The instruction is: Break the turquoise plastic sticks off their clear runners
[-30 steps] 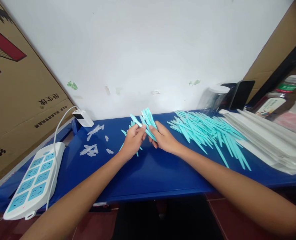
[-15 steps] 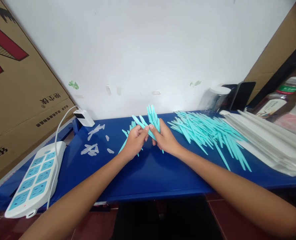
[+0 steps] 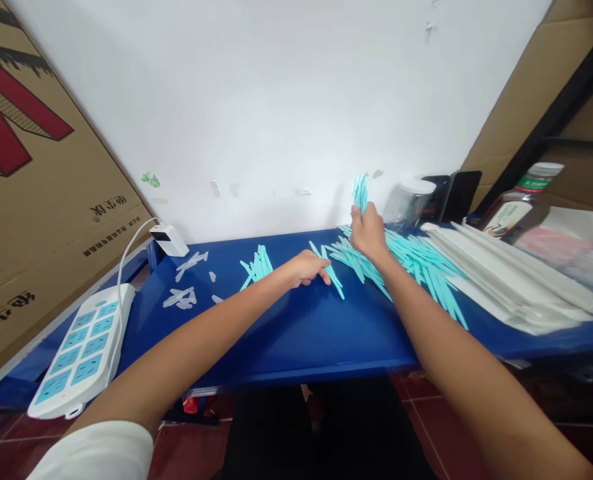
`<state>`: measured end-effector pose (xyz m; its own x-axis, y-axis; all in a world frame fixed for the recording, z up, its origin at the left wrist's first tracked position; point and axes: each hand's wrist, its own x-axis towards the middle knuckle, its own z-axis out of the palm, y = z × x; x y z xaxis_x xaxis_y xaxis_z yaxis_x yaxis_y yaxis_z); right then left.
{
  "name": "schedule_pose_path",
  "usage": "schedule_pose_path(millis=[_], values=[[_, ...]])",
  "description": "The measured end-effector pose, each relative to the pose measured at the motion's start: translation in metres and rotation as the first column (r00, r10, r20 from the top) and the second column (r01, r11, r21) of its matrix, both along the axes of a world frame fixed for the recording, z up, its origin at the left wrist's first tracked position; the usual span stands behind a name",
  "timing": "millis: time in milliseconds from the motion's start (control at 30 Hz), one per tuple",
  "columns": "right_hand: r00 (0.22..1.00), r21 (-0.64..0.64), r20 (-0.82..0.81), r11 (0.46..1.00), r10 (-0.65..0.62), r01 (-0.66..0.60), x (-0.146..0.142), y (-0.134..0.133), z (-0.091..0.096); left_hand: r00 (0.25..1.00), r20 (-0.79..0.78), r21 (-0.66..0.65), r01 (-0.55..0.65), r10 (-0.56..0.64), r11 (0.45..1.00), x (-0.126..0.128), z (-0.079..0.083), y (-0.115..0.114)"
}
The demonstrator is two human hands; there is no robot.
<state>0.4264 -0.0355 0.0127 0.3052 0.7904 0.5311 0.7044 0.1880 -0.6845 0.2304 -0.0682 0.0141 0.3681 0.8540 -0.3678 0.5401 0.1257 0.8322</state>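
Note:
My right hand [image 3: 369,230] is closed around a bundle of slim turquoise plastic sticks [image 3: 360,192], raised above the table near the wall. My left hand [image 3: 309,268] is low over the table's middle, its fingers closed on a few turquoise sticks [image 3: 335,280]. Just right of it spreads a big loose pile of the same sticks [image 3: 426,263], partly hidden behind my right forearm. A smaller heap of sticks [image 3: 257,265] lies to the left, partly covered by my left arm. What the sticks are exactly, I cannot tell.
Small clear plastic pieces [image 3: 180,298] lie on the blue table [image 3: 286,340] at left. A white power strip [image 3: 83,350] and a charger [image 3: 169,240] are beyond them. White sleeves [image 3: 516,280], a lidded jar [image 3: 413,203] and a bottle [image 3: 513,203] stand or lie at right.
My hands were together at the centre, both at the bundle. Now they are apart: the right has moved up and right with the bundle, the left lower and right with a few sticks.

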Motion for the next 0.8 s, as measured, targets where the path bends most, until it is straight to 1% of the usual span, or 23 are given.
schedule_pose_path(millis=[100, 200, 233, 267, 300, 333, 400, 433, 467, 500, 533, 600, 700, 800], values=[[1.000, -0.013, -0.009, 1.000, 0.011, -0.011, 0.000, 0.000, -0.002, 0.997, -0.071, 0.031, 0.027, -0.024, 0.999, 0.021, -0.004, 0.001], [0.998, -0.039, -0.033, 0.998, 0.054, -0.055, -0.006, -0.003, -0.001, 0.998, -0.056, 0.105, 0.018, -0.012, 0.994, 0.030, -0.008, 0.005], [0.994, -0.056, -0.064, 0.994, 0.090, -0.094, -0.008, -0.005, 0.000, 0.999, -0.034, 0.125, 0.009, -0.005, 0.992, 0.030, -0.007, 0.008], [0.982, -0.081, -0.115, 0.984, 0.148, -0.158, -0.011, -0.007, 0.001, 1.000, -0.006, 0.140, -0.003, 0.004, 0.990, 0.027, -0.006, 0.012], [0.956, -0.109, -0.188, 0.963, 0.224, -0.246, -0.014, -0.009, 0.003, 1.000, 0.026, 0.146, -0.021, 0.017, 0.989, 0.022, -0.003, 0.015], [0.910, -0.137, -0.276, 0.925, 0.309, -0.355, -0.018, -0.011, 0.004, 0.998, 0.059, 0.144, -0.040, 0.031, 0.989, 0.013, 0.001, 0.019], [0.779, -0.175, -0.434, 0.806, 0.452, -0.565, -0.026, -0.016, 0.005, 0.989, 0.134, 0.111, -0.073, 0.058, 0.991, -0.011, 0.011, 0.025], [0.721, -0.186, -0.485, 0.747, 0.496, -0.639, -0.029, -0.018, 0.005, 0.982, 0.178, 0.075, -0.076, 0.062, 0.994, -0.026, 0.016, 0.027], [0.681, -0.198, -0.513, 0.700, 0.523, -0.686, -0.033, -0.021, 0.005, 0.968, 0.243, 0.025, -0.068, 0.060, 0.997, -0.043, 0.019, 0.028], [0.659, -0.211, -0.520, 0.667, 0.543, -0.715, -0.037, -0.023, 0.004, 0.915, 0.396, -0.112, -0.028, 0.071, 0.993, -0.059, 0.022, 0.029], [0.653, -0.225, -0.510, 0.645, 0.560, -0.730, -0.039, -0.025, 0.004, 0.862, 0.493, -0.206, -0.014, 0.116, 0.978, -0.076, 0.023, 0.029], [0.657, -0.252, -0.465, 0.623, 0.593, -0.741, -0.044, -0.028, 0.001, 0.792, 0.577, -0.284, -0.037, 0.202, 0.958, -0.104, 0.020, 0.026], [0.664, -0.291, -0.395, 0.599, 0.634, -0.746, -0.048, -0.032, -0.003, 0.768, 0.594, -0.272, -0.085, 0.237, 0.958, -0.130, 0.011, 0.021], [0.648, -0.313, -0.356, 0.568, 0.673, -0.761, -0.050, -0.033, -0.006, 0.745, 0.623, -0.212, -0.134, 0.240, 0.968, -0.140, 0.005, 0.016]])
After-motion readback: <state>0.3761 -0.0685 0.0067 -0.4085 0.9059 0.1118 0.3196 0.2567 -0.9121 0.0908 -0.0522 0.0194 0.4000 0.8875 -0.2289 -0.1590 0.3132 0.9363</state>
